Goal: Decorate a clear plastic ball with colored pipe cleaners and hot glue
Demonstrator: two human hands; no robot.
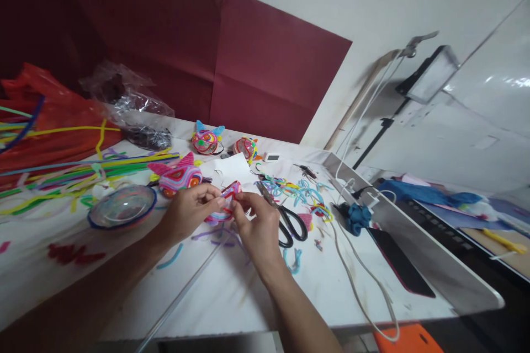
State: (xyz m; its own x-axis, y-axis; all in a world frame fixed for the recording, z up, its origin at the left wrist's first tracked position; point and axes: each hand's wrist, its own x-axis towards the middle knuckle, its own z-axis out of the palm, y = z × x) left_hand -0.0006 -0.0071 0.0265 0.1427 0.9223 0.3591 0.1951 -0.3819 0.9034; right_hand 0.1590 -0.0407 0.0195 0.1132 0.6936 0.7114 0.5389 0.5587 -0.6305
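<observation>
My left hand (pixel 192 208) is closed on the edge of a small rounded craft piece (pixel 216 216) covered in pink and purple pipe cleaners. My right hand (pixel 259 226) pinches a red pipe cleaner (pixel 228 196) against its upper side. Fingers hide part of the piece. Beside my right hand lie black-handled scissors (pixel 293 226). Just behind my left hand sits a striped pipe-cleaner animal head (pixel 178 176) with pink ears. A clear plastic dome (pixel 123 207) with a blue rim rests to the left. A thin pale rod (pixel 182 293) slants from below the hands to the table's front edge.
Loose pipe cleaners (pixel 83 174) and a red plastic bag (pixel 53 116) cover the left side. Two more decorated heads, one blue-eared (pixel 206 140), stand at the back. Blue pipe-cleaner scraps (pixel 304 190), a looping cable (pixel 350 278) and a black phone-like slab (pixel 401 265) lie right, by a raised edge.
</observation>
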